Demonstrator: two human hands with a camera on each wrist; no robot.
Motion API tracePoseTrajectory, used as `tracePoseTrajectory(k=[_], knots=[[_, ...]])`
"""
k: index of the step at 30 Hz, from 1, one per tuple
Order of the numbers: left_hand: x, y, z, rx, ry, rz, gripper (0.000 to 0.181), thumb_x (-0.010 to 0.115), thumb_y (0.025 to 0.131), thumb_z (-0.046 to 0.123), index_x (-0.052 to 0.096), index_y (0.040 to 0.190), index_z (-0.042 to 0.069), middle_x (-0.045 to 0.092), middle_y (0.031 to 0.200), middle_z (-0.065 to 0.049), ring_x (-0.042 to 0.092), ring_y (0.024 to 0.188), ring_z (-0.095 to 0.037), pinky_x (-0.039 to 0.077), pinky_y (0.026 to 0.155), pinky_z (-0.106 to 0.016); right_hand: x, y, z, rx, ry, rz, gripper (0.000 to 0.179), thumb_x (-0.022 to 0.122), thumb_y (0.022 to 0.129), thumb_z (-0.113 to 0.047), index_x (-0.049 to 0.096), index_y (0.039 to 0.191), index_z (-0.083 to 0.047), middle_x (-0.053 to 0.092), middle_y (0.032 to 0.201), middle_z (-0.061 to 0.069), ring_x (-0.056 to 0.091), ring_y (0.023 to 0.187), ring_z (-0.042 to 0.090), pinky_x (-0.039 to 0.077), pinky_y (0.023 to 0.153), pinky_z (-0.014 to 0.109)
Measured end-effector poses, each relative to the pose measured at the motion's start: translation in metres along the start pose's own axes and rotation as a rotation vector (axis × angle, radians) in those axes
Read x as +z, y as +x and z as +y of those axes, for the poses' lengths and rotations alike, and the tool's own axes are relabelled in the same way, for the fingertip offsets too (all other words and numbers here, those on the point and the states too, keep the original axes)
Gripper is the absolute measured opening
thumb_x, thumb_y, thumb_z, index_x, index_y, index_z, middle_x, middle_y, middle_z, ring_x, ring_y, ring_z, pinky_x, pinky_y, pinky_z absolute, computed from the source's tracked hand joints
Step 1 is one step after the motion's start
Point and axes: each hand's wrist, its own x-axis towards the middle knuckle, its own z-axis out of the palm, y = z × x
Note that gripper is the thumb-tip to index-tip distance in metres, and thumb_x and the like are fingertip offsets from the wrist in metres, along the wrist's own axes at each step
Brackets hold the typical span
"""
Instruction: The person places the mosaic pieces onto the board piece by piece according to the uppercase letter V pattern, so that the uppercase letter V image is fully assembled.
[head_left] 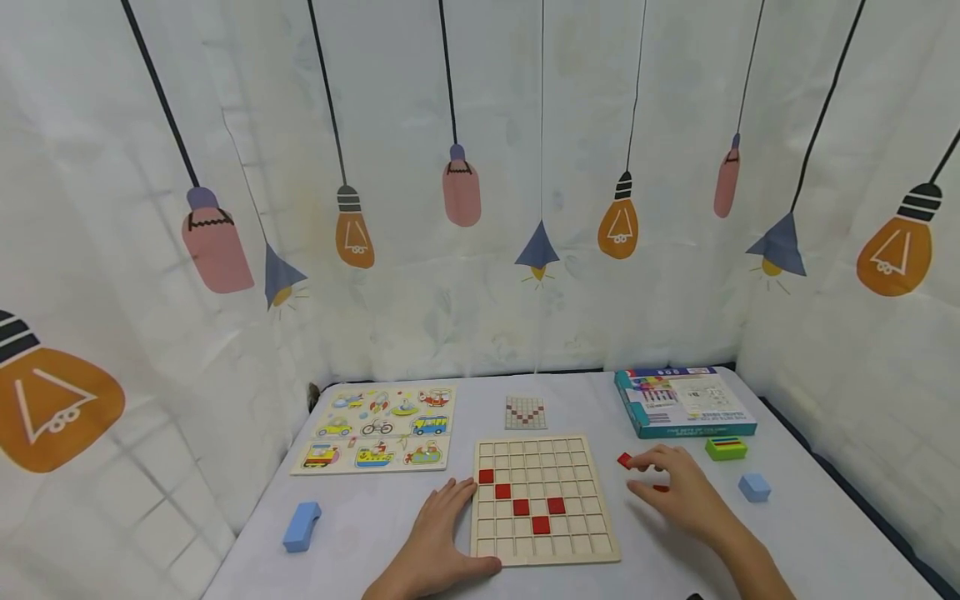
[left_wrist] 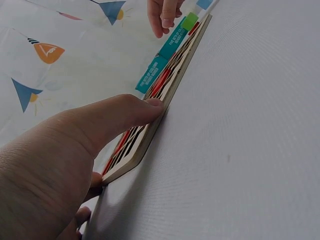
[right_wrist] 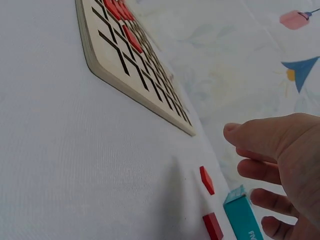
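A wooden grid board (head_left: 607, 546) lies on the white table, with several red square tiles (head_left: 541, 525) set in its cells. My left hand (head_left: 442, 533) rests at the board's near left corner, fingers along the left edge and thumb (left_wrist: 135, 111) against the near edge. To the right of the board, my right hand (head_left: 678, 487) hovers with thumb and fingers apart, holding nothing. One loose red tile (right_wrist: 206, 180) lies by its fingertips; a second red tile (right_wrist: 213, 227) is partly hidden under the hand in the head view.
Behind the board lies a small pattern card (head_left: 525, 412) with a red V. A picture puzzle board (head_left: 375, 429) is at the back left, a teal-edged box (head_left: 686, 404) at the back right. Blue blocks (head_left: 302, 527) and a green block (head_left: 726, 448) stand at the sides.
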Motion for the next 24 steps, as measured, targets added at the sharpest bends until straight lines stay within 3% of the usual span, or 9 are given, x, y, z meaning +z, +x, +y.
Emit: tracePoseTrajectory(k=[7,14,20,24], knots=[[0.000,0.000,0.001,-0.009,-0.006,-0.009,0.123,0.091,0.070,0.074,0.049,0.166,0.009,0.047,0.174,-0.013,0.030,0.169,-0.045,0.018,0.139,-0.073,-0.003,-0.004,0.008,0.035,-0.021,-0.003,0.028,0.090,0.096,-0.034,0.082,0.121,-0.026,0.077,0.120,-0.007,0.059,0.120,0.023,0.063,0.097,0.040],[-0.001,0.000,0.003,-0.016,-0.010,-0.015,0.123,0.092,0.070,0.073,0.049,0.166,0.009,0.047,0.175,-0.014,0.030,0.169,-0.045,0.018,0.139,-0.073,-0.006,-0.006,0.014,0.069,-0.017,-0.020,0.030,0.090,0.095,-0.032,0.082,0.122,-0.024,0.076,0.121,-0.005,0.058,0.119,0.024,0.062,0.095,0.039],[-0.002,-0.001,0.003,-0.016,-0.015,-0.018,0.122,0.093,0.071,0.072,0.048,0.166,0.009,0.046,0.175,-0.014,0.029,0.169,-0.046,0.018,0.139,-0.074,-0.010,-0.007,0.023,0.081,-0.014,-0.043,0.030,0.091,0.093,-0.028,0.082,0.121,-0.022,0.075,0.121,-0.004,0.059,0.122,0.025,0.065,0.103,0.055],[-0.001,0.000,0.003,-0.018,-0.013,-0.018,0.123,0.091,0.071,0.074,0.048,0.166,0.010,0.046,0.175,-0.013,0.029,0.169,-0.045,0.018,0.139,-0.073,-0.012,-0.007,0.027,0.094,-0.027,-0.055,0.032,0.092,0.092,-0.026,0.083,0.122,-0.021,0.076,0.120,-0.003,0.060,0.121,0.025,0.065,0.104,0.057]])
